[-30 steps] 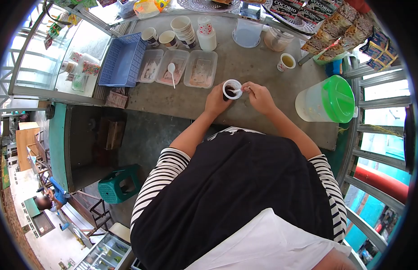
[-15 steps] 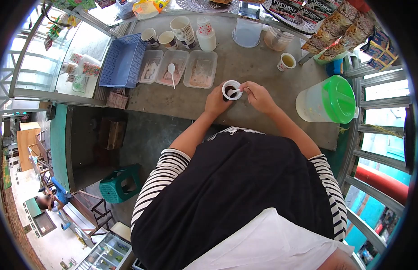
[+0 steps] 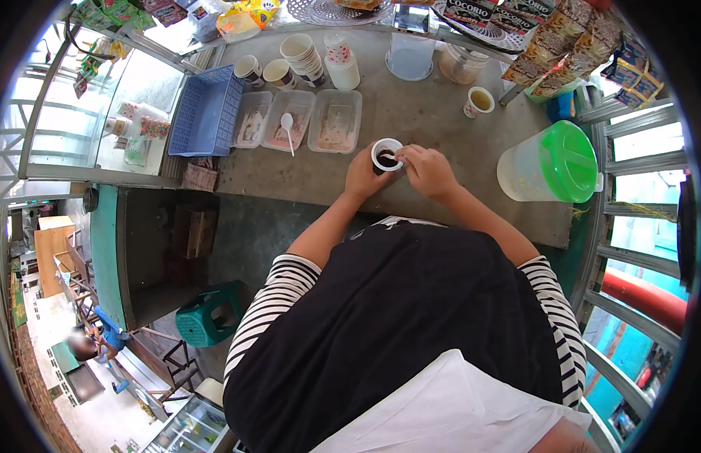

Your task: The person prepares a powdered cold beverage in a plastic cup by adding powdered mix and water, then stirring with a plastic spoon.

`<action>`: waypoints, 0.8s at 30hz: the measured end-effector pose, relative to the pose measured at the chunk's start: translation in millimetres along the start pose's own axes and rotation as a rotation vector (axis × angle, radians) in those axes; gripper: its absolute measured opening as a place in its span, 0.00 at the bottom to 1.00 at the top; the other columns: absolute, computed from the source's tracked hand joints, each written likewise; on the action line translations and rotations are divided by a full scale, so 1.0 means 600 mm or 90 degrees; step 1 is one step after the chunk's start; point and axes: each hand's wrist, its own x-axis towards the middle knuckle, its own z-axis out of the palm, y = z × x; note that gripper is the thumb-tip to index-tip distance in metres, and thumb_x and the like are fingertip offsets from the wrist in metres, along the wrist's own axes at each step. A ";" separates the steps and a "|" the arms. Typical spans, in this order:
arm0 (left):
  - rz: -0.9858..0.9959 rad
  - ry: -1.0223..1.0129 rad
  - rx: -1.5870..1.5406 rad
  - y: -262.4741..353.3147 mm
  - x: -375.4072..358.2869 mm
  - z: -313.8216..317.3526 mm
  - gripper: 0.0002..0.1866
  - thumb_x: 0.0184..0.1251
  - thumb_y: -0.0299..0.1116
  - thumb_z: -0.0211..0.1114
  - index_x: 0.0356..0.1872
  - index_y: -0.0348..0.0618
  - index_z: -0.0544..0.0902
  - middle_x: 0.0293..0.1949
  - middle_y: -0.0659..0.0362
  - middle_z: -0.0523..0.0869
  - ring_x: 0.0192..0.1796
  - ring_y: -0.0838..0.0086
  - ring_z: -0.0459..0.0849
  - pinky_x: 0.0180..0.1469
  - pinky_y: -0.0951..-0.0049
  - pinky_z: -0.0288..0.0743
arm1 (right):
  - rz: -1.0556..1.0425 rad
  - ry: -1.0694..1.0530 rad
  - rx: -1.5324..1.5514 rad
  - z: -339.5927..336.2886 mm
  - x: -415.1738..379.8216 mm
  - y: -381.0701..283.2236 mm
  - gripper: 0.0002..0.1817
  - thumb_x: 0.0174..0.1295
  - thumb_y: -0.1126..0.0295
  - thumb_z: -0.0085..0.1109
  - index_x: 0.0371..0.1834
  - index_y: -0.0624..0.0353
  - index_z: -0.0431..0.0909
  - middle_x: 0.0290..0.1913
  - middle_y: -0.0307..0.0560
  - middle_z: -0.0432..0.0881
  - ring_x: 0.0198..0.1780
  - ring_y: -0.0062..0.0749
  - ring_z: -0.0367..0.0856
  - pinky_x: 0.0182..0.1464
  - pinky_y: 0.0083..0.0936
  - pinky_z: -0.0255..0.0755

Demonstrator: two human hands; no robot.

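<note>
Near the counter's front edge, my left hand (image 3: 362, 175) is wrapped round a small white-rimmed cup (image 3: 387, 141) with dark contents. My right hand (image 3: 432, 174) pinches a white plastic spoon (image 3: 392, 156), whose lower end is inside the cup. The spoon's bowl is partly hidden by the dark contents. Behind the cup stand several clear plastic trays; on one tray (image 3: 277, 143) rests another white spoon (image 3: 290, 133). A paper cup (image 3: 479, 101) of yellowish liquid stands to the right, out of reach of both hands' grip.
Stacked paper cups (image 3: 299, 51), a white bottle (image 3: 343, 74) and a blue basket (image 3: 204, 113) stand at the back left. A green-lidded container (image 3: 546, 166) is at the right. Hanging sachets (image 3: 543, 57) overhang the back right. A green stool (image 3: 207, 317) and a seated person (image 3: 109, 332) are lower left.
My right hand has shifted slightly left, closer to the cup, and the spoon sits at a different angle inside it. My left hand keeps hold of the cup. The view has tilted slightly.
</note>
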 end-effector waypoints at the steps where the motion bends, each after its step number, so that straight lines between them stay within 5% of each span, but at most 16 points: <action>1: 0.005 0.014 0.000 -0.001 0.000 0.001 0.34 0.51 0.42 0.78 0.60 0.42 0.78 0.50 0.48 0.87 0.53 0.52 0.86 0.55 0.58 0.79 | 0.019 0.051 0.029 0.010 -0.004 0.002 0.10 0.67 0.72 0.57 0.50 0.56 0.82 0.43 0.49 0.87 0.40 0.47 0.86 0.44 0.37 0.78; 3: 0.015 0.024 -0.002 -0.001 -0.001 0.004 0.33 0.51 0.41 0.78 0.60 0.42 0.78 0.50 0.48 0.87 0.53 0.51 0.86 0.55 0.58 0.79 | 0.042 0.107 0.055 0.009 -0.006 0.005 0.12 0.67 0.70 0.59 0.52 0.53 0.82 0.46 0.46 0.88 0.38 0.43 0.86 0.44 0.36 0.79; 5: 0.002 0.021 0.002 0.000 -0.002 0.002 0.33 0.51 0.39 0.78 0.60 0.43 0.78 0.50 0.48 0.87 0.53 0.51 0.86 0.55 0.58 0.79 | 0.288 0.034 0.335 -0.009 -0.010 0.006 0.14 0.69 0.69 0.61 0.56 0.54 0.82 0.47 0.45 0.89 0.37 0.35 0.86 0.42 0.30 0.78; 6: 0.006 0.015 0.001 0.002 -0.004 0.002 0.33 0.51 0.39 0.78 0.60 0.43 0.78 0.50 0.48 0.87 0.53 0.51 0.86 0.55 0.58 0.79 | 0.291 0.041 0.334 -0.022 -0.017 0.005 0.14 0.69 0.69 0.61 0.56 0.54 0.82 0.47 0.45 0.89 0.37 0.35 0.86 0.42 0.30 0.78; 8: -0.014 0.017 -0.007 0.004 -0.003 0.001 0.32 0.51 0.39 0.79 0.59 0.44 0.79 0.50 0.49 0.87 0.53 0.52 0.86 0.55 0.59 0.79 | 0.226 0.120 0.221 -0.062 -0.045 0.003 0.16 0.68 0.69 0.63 0.58 0.54 0.82 0.46 0.45 0.89 0.36 0.30 0.85 0.41 0.28 0.78; 12: -0.022 0.033 -0.025 0.015 -0.002 -0.002 0.31 0.50 0.40 0.80 0.57 0.45 0.81 0.51 0.51 0.88 0.53 0.55 0.87 0.54 0.60 0.80 | 0.085 0.324 -0.096 -0.149 -0.159 0.032 0.10 0.69 0.70 0.62 0.50 0.60 0.83 0.50 0.51 0.87 0.37 0.39 0.86 0.42 0.31 0.79; 14: -0.026 0.034 -0.035 0.016 -0.001 0.000 0.31 0.50 0.39 0.80 0.58 0.45 0.81 0.51 0.51 0.88 0.54 0.55 0.87 0.55 0.60 0.80 | 0.174 0.487 -0.253 -0.184 -0.254 0.055 0.08 0.70 0.69 0.61 0.44 0.62 0.84 0.50 0.52 0.85 0.42 0.41 0.86 0.45 0.31 0.77; 16: -0.034 0.037 -0.043 0.016 0.000 -0.003 0.32 0.50 0.39 0.80 0.58 0.45 0.81 0.52 0.52 0.88 0.54 0.55 0.87 0.55 0.60 0.80 | 0.315 0.592 -0.342 -0.228 -0.334 0.086 0.09 0.71 0.68 0.61 0.48 0.62 0.82 0.51 0.49 0.84 0.51 0.37 0.84 0.49 0.29 0.75; 18: -0.048 -0.001 -0.045 0.019 0.003 -0.003 0.37 0.51 0.38 0.82 0.62 0.43 0.76 0.54 0.51 0.86 0.56 0.59 0.87 0.58 0.63 0.79 | 0.427 0.793 -0.125 -0.263 -0.373 0.141 0.17 0.74 0.60 0.58 0.57 0.60 0.78 0.57 0.45 0.81 0.61 0.33 0.78 0.55 0.29 0.70; 19: -0.049 -0.002 -0.047 0.018 0.005 0.002 0.37 0.51 0.38 0.82 0.62 0.43 0.76 0.54 0.51 0.86 0.56 0.59 0.87 0.58 0.63 0.79 | 0.429 0.792 -0.127 -0.283 -0.367 0.144 0.17 0.74 0.60 0.58 0.57 0.60 0.78 0.57 0.45 0.81 0.61 0.33 0.78 0.55 0.29 0.70; 21: -0.028 0.001 -0.094 0.017 0.014 0.009 0.34 0.50 0.37 0.81 0.62 0.46 0.78 0.52 0.53 0.88 0.55 0.56 0.87 0.56 0.62 0.80 | 0.519 0.898 0.405 -0.327 -0.346 0.155 0.25 0.76 0.51 0.53 0.65 0.58 0.73 0.63 0.45 0.77 0.65 0.32 0.75 0.62 0.32 0.68; 24: -0.045 -0.046 -0.091 0.036 0.027 0.006 0.36 0.50 0.39 0.81 0.62 0.46 0.77 0.53 0.53 0.87 0.56 0.58 0.87 0.57 0.63 0.79 | 0.427 0.778 0.587 -0.376 -0.339 0.236 0.29 0.76 0.43 0.46 0.67 0.55 0.72 0.60 0.47 0.81 0.66 0.34 0.74 0.65 0.38 0.67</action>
